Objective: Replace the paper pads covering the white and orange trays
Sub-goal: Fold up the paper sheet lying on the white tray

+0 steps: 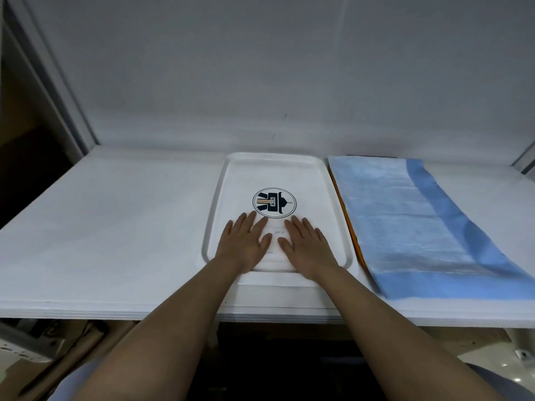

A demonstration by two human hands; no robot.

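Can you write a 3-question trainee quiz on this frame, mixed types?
1. True or false: the left hand and right hand both lie flat inside the white tray.
2. What covers the orange tray? A) blue paper pad B) a white towel C) nothing
3. Fill in: the round logo sits just ____ the fingertips.

Key: 1 true; 2 A; 3 beyond.
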